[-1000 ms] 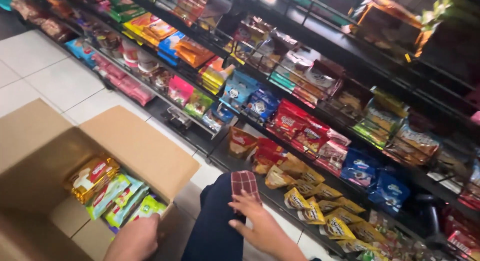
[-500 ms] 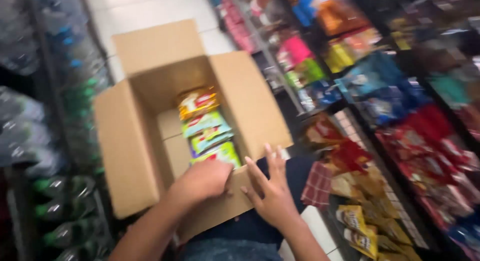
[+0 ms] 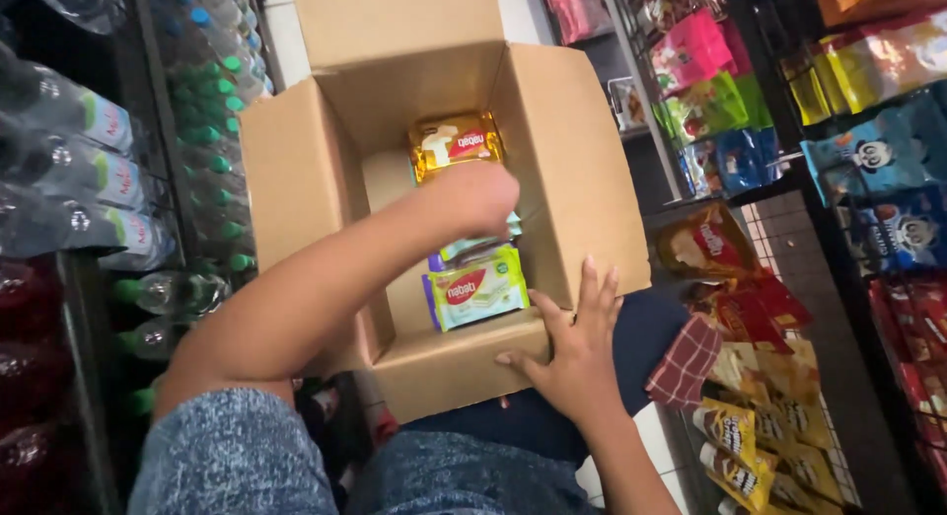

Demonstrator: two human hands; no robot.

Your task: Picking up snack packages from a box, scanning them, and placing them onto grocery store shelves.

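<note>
Left hand (image 3: 480, 197), fingers hidden, reaches into open brown cardboard box (image 3: 582, 170); right hand (image 3: 570, 349), fingers spread, braces its flap, which could buckle.

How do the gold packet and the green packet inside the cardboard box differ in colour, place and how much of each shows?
The gold packet is shiny gold and lies at the far end of the cardboard box; the green packet is pale green with purple ends and lies at the near end. The gold packet sits just beyond the left hand, which reaches into the box; the green packet lies nearer the right hand on the box's near flap. Both are flat snack packets with a red patch.
</note>
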